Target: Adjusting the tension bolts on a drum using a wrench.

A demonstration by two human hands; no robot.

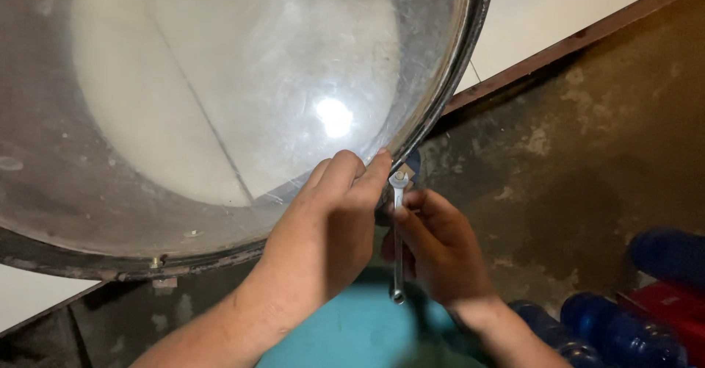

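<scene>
A large round clear dome [220, 96] with a dark metal rim [455, 67] fills the upper left of the head view. My left hand [327, 221] presses its fingertips against the rim's lower edge. My right hand [437, 247] grips a small silver wrench [397, 236], held upright, its head set on a bolt at the rim [398, 179] just beside my left fingertips. Another bolt [156, 263] sticks out of the rim lower left.
A worn, stained concrete wall [573, 155] lies to the right. Several blue water bottles [624, 331] and a red object [675, 302] sit at the lower right. A turquoise surface [352, 331] shows beneath my arms. A brown strip [587, 34] borders white tiles [543, 8].
</scene>
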